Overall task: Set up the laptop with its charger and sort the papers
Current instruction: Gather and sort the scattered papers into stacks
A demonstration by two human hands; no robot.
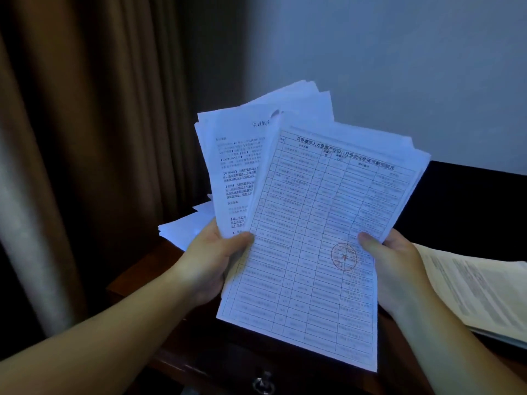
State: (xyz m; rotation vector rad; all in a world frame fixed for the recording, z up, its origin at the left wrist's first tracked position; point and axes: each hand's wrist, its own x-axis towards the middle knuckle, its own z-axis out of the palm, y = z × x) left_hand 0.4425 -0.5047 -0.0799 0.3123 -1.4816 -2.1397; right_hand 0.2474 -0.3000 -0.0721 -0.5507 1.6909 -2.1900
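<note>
A fanned stack of papers point(313, 223) is held up above a dark wooden desk point(137, 283), gripped by the left hand point(208, 263) and pinched by the right hand point(396, 269). A table headed in Chinese, seemingly a monthly enterprise list, with a red round stamp point(344, 256), is printed on the front sheet. More sheets point(182, 226) lie behind on the desk, another pile point(479, 292) to the right.

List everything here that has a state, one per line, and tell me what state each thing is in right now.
Left hand: grips the fanned sheets, thumb on top.
Right hand: pinches the table sheet's right edge.
Table sheet: frontmost, held up, red stamp showing.
Text sheets: fanned out behind it, held up.
Loose papers: lying on the desk, uneven.
Printed stack: lying flat at right.
Drawer: closed.
</note>
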